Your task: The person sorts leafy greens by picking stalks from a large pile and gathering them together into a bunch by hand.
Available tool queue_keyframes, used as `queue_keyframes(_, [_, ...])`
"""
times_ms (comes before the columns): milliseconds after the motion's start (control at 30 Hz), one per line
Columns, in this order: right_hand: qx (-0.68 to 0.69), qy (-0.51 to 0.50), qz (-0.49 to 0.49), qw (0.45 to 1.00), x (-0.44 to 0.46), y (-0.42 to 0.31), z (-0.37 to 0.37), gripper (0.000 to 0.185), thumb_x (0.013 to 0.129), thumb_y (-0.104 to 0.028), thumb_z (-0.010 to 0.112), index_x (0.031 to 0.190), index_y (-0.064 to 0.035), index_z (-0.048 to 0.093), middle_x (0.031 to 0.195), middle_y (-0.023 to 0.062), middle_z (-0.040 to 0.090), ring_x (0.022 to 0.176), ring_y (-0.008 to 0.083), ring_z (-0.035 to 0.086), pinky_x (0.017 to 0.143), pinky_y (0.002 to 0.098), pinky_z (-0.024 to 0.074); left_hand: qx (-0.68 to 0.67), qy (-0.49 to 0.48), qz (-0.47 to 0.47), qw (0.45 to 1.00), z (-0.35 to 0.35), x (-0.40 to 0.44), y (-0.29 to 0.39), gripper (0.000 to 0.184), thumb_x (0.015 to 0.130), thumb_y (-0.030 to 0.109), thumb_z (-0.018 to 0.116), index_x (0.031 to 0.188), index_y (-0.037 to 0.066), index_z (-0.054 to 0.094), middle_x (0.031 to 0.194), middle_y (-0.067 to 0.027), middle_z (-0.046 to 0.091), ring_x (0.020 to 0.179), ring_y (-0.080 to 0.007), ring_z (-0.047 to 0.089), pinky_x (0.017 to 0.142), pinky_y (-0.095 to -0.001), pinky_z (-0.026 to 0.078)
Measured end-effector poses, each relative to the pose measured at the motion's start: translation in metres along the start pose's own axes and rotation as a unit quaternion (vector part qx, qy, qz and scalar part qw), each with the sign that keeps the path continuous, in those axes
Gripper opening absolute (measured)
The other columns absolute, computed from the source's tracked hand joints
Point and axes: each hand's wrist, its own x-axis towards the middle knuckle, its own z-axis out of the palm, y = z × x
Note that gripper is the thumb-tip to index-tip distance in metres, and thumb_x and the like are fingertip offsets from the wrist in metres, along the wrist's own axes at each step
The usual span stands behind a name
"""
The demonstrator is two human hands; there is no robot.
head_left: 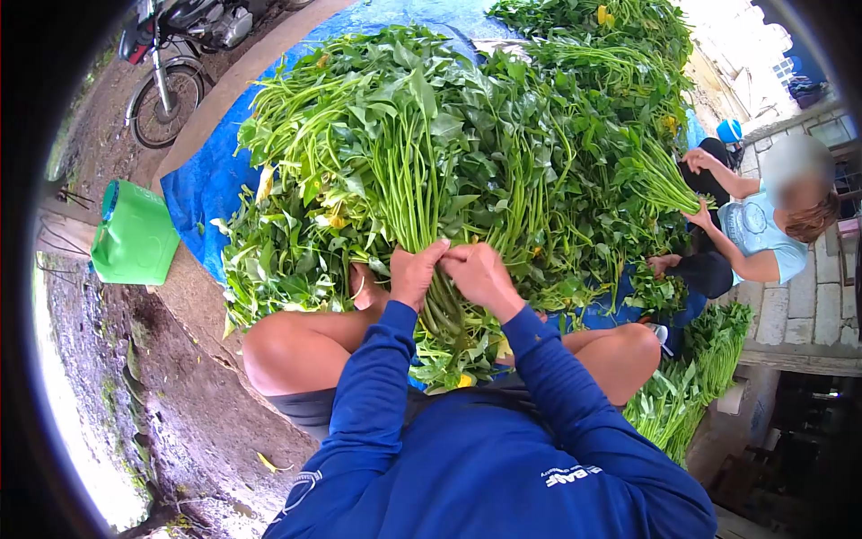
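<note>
Head view: left hand [415, 275] grips 1 leafy bundle [411, 193], right hand [483, 277] touching.

Grey block wall [804, 310], brown earth ground [193, 395], bright daylight [76, 418], dark recess [813, 427], perhaps a doorway

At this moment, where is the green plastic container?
The green container is at the head view's left, below the motorcycle and just left of the blue tarp with the leafy greens.

white lettering [572, 476] on the blue long-sleeved shirt [476, 467] seems to read "banf"; smaller letters [567, 469] beside it and print [734, 218] on the light-blue t-shirt [770, 235] are illegible.
</note>
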Motion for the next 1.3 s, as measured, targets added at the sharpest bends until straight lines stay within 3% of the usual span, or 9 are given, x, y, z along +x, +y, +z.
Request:
queue_keyframes(67, [0.088, 0.140, -0.105, 0.981, 0.026, -0.005, -0.010, 0.023, 0.097, -0.020, 0.069, 0.102, 0.0018, 0.075, 0.085, 0.0070, 0.071, 0.075, 0.0133, 0.063, 0.070, 0.0320, 0.0519, 0.061, 0.026, 0.016, 0.998, 0.002, -0.001, 0.004, 0.041, 0.085, 0.017, 0.086, 0.118, -0.001, 0.068, 0.104, -0.0071, 0.075, 0.085, -0.0169, 0.070, 0.082, -0.0323, 0.056])
queue_keyframes(233, [0.101, 0.247, -0.076, 0.961, 0.109, -0.043, -0.017, 0.026, 0.095, -0.022, 0.070, 0.105, 0.0014, 0.074, 0.094, 0.0180, 0.077, 0.086, 0.0264, 0.075, 0.081, 0.0389, 0.0565, 0.130, 0.028, 0.058, 0.989, 0.005, -0.005, 0.005, 0.038, 0.084, 0.014, 0.083, 0.116, -0.001, 0.070, 0.097, -0.0053, 0.074, 0.079, -0.0148, 0.068, 0.073, -0.0304, 0.055])
queue_keyframes(400, [0.245, 0.230, 0.015, 0.942, 0.144, -0.029, 0.006, 0.033, 0.097, -0.023, 0.071, 0.115, 0.0033, 0.078, 0.104, 0.0177, 0.080, 0.093, 0.0233, 0.074, 0.087, 0.0357, 0.0562, 0.096, -0.093, -0.078, 0.988, 0.002, -0.021, 0.034, 0.034, 0.084, 0.011, 0.083, 0.113, 0.000, 0.069, 0.094, -0.0058, 0.074, 0.078, -0.0153, 0.068, 0.073, -0.0302, 0.055])
queue_keyframes(533, [0.320, 0.229, -0.029, 0.919, 0.150, 0.004, -0.008, 0.026, 0.096, -0.021, 0.069, 0.107, 0.0004, 0.079, 0.097, 0.0162, 0.079, 0.089, 0.0221, 0.073, 0.083, 0.0362, 0.0559, 0.095, -0.014, -0.043, 0.995, -0.002, -0.021, 0.039, 0.033, 0.085, 0.012, 0.084, 0.112, 0.000, 0.069, 0.089, -0.0049, 0.071, 0.069, -0.0135, 0.066, 0.063, -0.0293, 0.055])
queue_keyframes(667, [0.088, 0.437, 0.119, 0.887, 0.136, 0.143, -0.056, 0.027, 0.091, -0.019, 0.062, 0.108, -0.0041, 0.078, 0.104, 0.0199, 0.078, 0.098, 0.0363, 0.075, 0.089, 0.0433, 0.0577, 0.067, 0.013, 0.003, 0.998, -0.010, -0.014, 0.059, 0.028, 0.087, 0.010, 0.082, 0.110, 0.000, 0.069, 0.086, -0.0050, 0.071, 0.064, -0.0147, 0.067, 0.057, -0.0290, 0.056])
queue_keyframes(1033, [-0.079, 0.275, 0.233, 0.930, 0.130, 0.190, -0.104, 0.032, 0.087, -0.025, 0.063, 0.107, -0.0060, 0.078, 0.112, 0.0249, 0.075, 0.105, 0.0448, 0.071, 0.095, 0.0494, 0.0556, 0.102, 0.004, -0.010, 0.995, 0.008, -0.010, 0.052, 0.028, 0.088, 0.013, 0.082, 0.109, -0.001, 0.071, 0.087, -0.0074, 0.073, 0.064, -0.0152, 0.067, 0.058, -0.0292, 0.055])
queue_keyframes(1167, [-0.046, 0.287, 0.145, 0.946, 0.120, 0.183, -0.130, 0.036, 0.093, -0.030, 0.067, 0.113, 0.0009, 0.072, 0.102, 0.0195, 0.077, 0.095, 0.0357, 0.074, 0.087, 0.0438, 0.0583, 0.102, -0.012, -0.025, 0.994, 0.007, -0.009, 0.051, 0.026, 0.088, 0.012, 0.081, 0.109, 0.000, 0.071, 0.088, -0.0063, 0.073, 0.069, -0.0146, 0.068, 0.061, -0.0288, 0.056])
queue_keyframes(1267, [0.448, 0.122, 0.213, 0.860, 0.108, 0.164, -0.155, 0.028, 0.103, -0.029, 0.067, 0.111, -0.0030, 0.073, 0.095, 0.0041, 0.077, 0.076, 0.0110, 0.068, 0.066, 0.0287, 0.0513, 0.091, -0.012, -0.014, 0.996, 0.015, -0.013, 0.054, 0.026, 0.088, 0.017, 0.082, 0.104, -0.001, 0.071, 0.086, -0.0064, 0.072, 0.064, -0.0152, 0.068, 0.058, -0.0294, 0.058])
queue_keyframes(1300, [0.454, 0.121, 0.221, 0.855, 0.103, 0.154, -0.160, 0.028, 0.101, -0.027, 0.069, 0.117, -0.0043, 0.073, 0.091, 0.0034, 0.075, 0.071, 0.0073, 0.063, 0.061, 0.0252, 0.0461, 0.089, -0.017, -0.015, 0.996, 0.016, -0.013, 0.053, 0.026, 0.088, 0.017, 0.082, 0.105, -0.001, 0.071, 0.085, -0.0063, 0.072, 0.065, -0.0154, 0.069, 0.059, -0.0296, 0.058])
